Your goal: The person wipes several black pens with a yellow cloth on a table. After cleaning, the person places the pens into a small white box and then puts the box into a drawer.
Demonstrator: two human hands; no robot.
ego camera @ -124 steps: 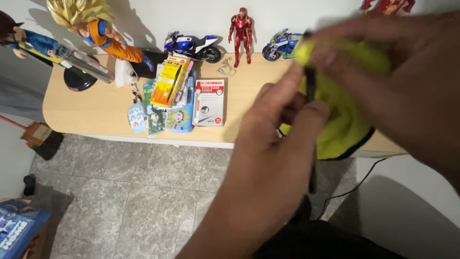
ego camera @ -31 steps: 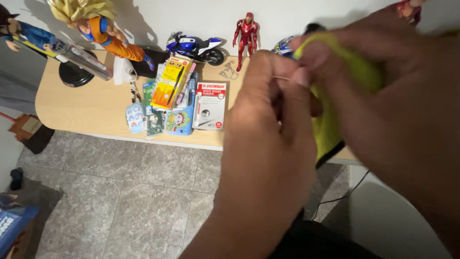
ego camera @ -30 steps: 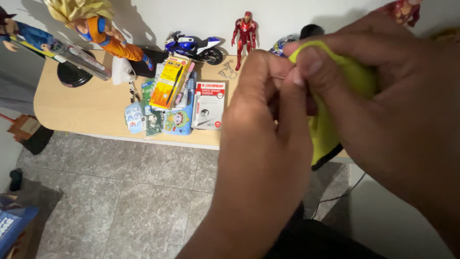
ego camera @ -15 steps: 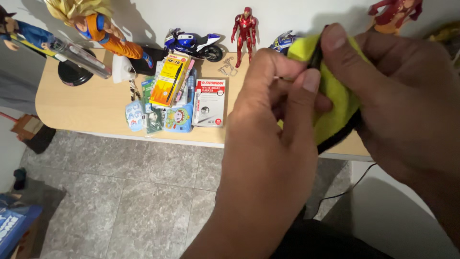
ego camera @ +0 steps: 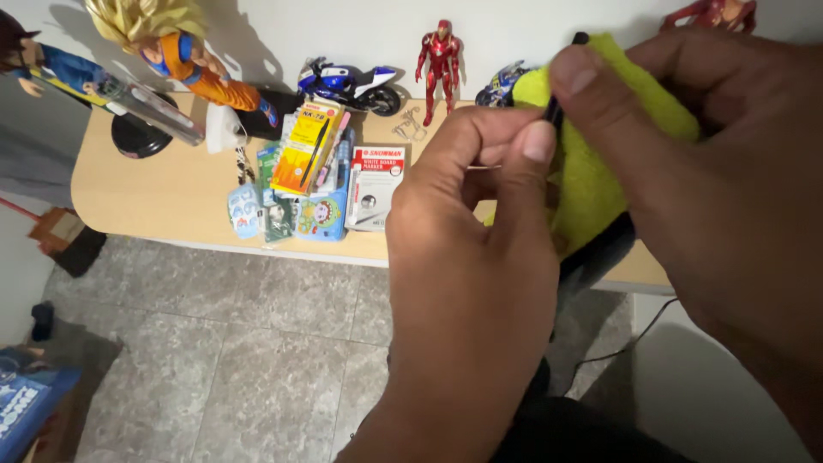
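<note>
My left hand (ego camera: 471, 257) fills the middle of the view, with its thumb and fingers pinched on a thin black rod (ego camera: 553, 111). The rod's rounded tip (ego camera: 580, 38) sticks out above a yellow cloth (ego camera: 591, 176). My right hand (ego camera: 729, 171) grips that cloth from the right, and the cloth is wrapped round the rod. The right thumb presses the cloth against the rod just above my left fingertips. Most of the rod's length is hidden by the cloth and my hands.
A light wooden desk (ego camera: 154, 193) stands against a white wall. On it are a pile of pen and marker boxes (ego camera: 321, 176), a red figure (ego camera: 441, 60), a blue toy motorcycle (ego camera: 347, 84) and a spiky-haired figure (ego camera: 167, 51). Below lie a grey tiled floor (ego camera: 249, 343) and a black cable (ego camera: 634, 334).
My right hand and the cloth have slid up along the rod, whose tip now shows. My left hand stays pinched on the rod, slightly lower in view.
</note>
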